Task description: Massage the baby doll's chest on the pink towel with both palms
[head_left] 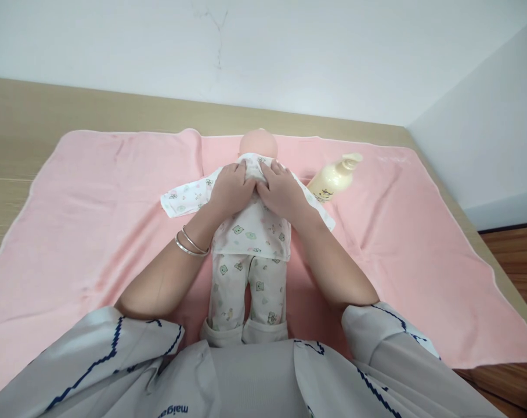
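A baby doll (pixel 258 142) lies stretched out with its bald head away from me; its face does not show. It wears a white printed shirt (pixel 250 232) and matching trousers (pixel 266 290) with folded white cuffs. My left hand (pixel 233 187) rests on the upper left of the shirt, just below the head, its fingers extended over the cloth. Beside it, my right hand (pixel 281 188) lies on the upper right in the same way. The two thumbs point inward and come close together at the middle. The cloth is a little wrinkled between the hands.
A cream-coloured pump bottle (pixel 333 179) lies tilted on the right, close to the doll's sleeve. Beneath everything spreads a creased pink blanket (pixel 389 232) on a wooden table (pixel 11 116). A white wall (pixel 289 58) rises behind the table's far edge.
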Available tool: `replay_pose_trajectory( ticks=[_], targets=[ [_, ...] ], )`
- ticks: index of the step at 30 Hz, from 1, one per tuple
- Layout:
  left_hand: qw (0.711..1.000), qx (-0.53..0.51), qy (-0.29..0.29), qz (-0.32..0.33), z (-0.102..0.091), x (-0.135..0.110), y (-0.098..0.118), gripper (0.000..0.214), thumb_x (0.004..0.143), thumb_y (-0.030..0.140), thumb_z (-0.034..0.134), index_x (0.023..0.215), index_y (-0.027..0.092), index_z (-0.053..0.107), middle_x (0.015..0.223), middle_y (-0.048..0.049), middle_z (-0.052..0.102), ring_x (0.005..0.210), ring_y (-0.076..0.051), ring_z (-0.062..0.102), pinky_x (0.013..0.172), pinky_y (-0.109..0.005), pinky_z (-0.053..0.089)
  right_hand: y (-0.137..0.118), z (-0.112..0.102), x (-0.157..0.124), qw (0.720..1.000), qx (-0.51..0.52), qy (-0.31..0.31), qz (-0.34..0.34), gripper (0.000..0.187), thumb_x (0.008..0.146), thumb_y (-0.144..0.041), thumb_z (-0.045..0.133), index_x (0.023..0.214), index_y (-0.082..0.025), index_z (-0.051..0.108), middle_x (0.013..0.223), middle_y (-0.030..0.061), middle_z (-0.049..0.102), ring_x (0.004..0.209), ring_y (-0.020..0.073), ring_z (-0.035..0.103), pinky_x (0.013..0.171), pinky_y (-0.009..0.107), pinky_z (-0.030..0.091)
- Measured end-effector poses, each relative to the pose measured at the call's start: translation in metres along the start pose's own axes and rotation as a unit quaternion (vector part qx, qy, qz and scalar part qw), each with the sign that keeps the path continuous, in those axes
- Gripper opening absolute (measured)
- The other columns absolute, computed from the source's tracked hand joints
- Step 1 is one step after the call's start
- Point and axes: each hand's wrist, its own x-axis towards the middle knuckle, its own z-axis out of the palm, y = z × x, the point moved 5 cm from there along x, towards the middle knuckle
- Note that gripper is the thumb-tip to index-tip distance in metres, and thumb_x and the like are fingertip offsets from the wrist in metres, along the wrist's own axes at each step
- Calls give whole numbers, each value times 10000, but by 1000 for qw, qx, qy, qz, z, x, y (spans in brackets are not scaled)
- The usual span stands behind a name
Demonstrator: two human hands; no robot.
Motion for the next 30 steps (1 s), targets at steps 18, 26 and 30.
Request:
replay_pose_trajectory(
  ticks=[18,26,30],
  targets=[
    [1000,16,-18,20,-14,-18,31,460,1033,270,384,1414,136,604,1483,-177,640,1442,-338,532,1273,-537,376,23,-3,10,994,82,32,64,528,1015,-473,438,1426,-167,563,1476,178,667,1363,375,620,1146,575,503],
    [1000,-9,-23,-10,-8,3,0,332,1007,274,370,1131,202,669,1125,-160,745,1123,-335,674,1053,-506,530,-12,-8,-12,999,-11,16,29,533,1089,-372,329,1485,-85,541,1528,227,620,1474,389,523,1223,570,421],
    [999,-7,-38,-38,-6,8,-11,338,1038,368,363,1074,206,657,1026,-147,749,996,-319,686,943,-474,556,-21,-10,-17,1000,-4,17,15,474,1082,-321,331,1416,-111,594,1448,213,671,1430,366,558,1197,540,451]
  ],
)
